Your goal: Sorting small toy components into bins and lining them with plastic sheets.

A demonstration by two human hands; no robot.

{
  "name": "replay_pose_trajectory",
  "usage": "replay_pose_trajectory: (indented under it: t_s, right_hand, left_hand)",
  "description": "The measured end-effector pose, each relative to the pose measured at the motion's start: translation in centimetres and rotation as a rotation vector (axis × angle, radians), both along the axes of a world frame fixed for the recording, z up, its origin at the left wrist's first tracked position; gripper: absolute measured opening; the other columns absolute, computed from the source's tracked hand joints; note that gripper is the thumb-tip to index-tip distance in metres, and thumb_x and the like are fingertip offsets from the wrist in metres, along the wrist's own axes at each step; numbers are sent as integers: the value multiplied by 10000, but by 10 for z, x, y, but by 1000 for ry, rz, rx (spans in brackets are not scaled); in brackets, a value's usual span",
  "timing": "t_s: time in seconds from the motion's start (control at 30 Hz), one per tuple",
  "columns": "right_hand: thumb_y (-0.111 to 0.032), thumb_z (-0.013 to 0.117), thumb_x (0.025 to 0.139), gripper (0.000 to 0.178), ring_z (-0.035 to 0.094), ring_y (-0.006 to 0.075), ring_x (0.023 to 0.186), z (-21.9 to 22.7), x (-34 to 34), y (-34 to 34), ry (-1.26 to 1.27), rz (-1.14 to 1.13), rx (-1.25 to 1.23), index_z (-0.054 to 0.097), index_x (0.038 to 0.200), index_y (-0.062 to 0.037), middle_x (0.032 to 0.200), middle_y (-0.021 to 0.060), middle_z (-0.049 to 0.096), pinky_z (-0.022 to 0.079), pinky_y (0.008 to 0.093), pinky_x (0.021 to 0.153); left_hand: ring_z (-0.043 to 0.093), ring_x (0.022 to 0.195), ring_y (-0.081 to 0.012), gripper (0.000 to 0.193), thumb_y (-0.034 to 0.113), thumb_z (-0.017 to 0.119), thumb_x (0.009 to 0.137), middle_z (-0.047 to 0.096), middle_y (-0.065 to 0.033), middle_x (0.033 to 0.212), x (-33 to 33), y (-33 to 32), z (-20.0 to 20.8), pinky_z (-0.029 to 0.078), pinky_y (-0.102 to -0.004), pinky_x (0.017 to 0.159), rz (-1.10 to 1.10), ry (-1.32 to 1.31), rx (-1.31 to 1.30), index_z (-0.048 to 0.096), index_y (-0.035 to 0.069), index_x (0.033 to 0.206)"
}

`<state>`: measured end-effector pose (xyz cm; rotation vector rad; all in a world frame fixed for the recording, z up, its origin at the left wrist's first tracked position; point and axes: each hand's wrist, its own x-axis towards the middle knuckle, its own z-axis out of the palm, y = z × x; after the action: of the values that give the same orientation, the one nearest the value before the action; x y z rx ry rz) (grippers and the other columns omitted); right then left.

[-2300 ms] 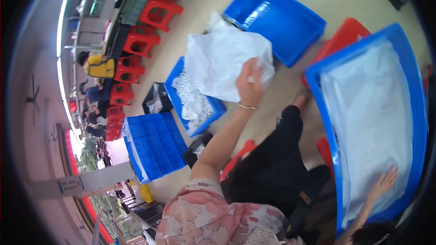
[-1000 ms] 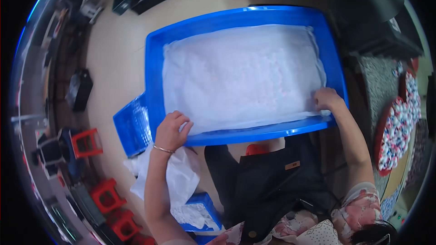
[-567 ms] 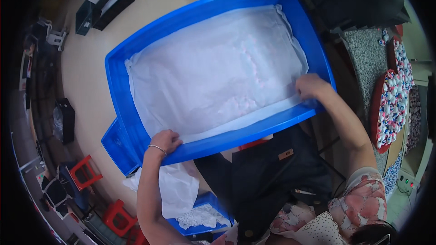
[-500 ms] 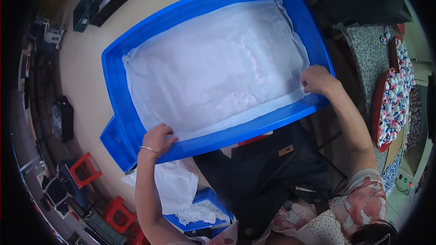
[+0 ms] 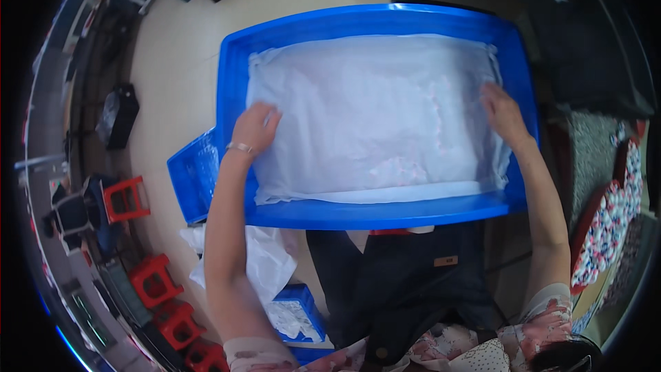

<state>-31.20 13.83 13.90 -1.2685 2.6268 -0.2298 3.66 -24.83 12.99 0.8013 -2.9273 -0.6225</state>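
Note:
A large blue plastic tub (image 5: 385, 217) lies in front of me, lined with a thin white sheet (image 5: 358, 117). Small pink and blue specks show faintly through the sheet toward its right and near sides. Over the left edge of the sheet is my left hand (image 5: 255, 129), a bracelet on its wrist, fingers loosely bent and thumb apart. My right hand (image 5: 505, 116) is at the sheet's right edge, slightly blurred, its fingers loosely bent and apart. Nothing shows gripped in either hand.
Another blue bin (image 5: 195, 172) stands at the left. Below it are crumpled white sheeting (image 5: 265, 262) and a small blue tray (image 5: 313, 313) with white material. Red stools (image 5: 153, 281) line the left; a red container of colourful small pieces (image 5: 599, 241) stands at right.
Both hands have shifted from the sheet's near corners to farther up its left and right edges. The view has turned, so the tub sits straighter and farther right.

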Motion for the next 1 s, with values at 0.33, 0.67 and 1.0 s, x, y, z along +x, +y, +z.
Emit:
replay_pose_trajectory:
  t_s: [0.33,0.67,1.0]
  right_hand:
    - [-482,242,977,642,165,357,1397,-113,-63,-42,198,-194,-13,225,1456,-54,1516,176,182,123,419,1151]
    - [-498,461,895,623,174,361,1397,-19,55,-69,123,398,-173,380,1404,-148,1503,161,234,76,517,1128]
    - [-589,461,857,660,170,312,1406,-40,118,-45,-173,901,31,367,1404,-233,1517,102,222,107,556,1112]
  left_hand:
    - [369,1274,-389,445,260,476,927,381,-224,1374,-64,-54,-96,340,-441,1042,238,185,-183,438,62,1324]
    - [262,1361,-351,535,357,571,854,318,-148,1447,-35,32,-27,198,-530,1101,-421,226,-146,460,198,1353]
    - [181,1398,-334,638,499,564,831,235,-133,1502,-11,106,-46,92,-547,1122,-964,-169,76,399,252,1395]
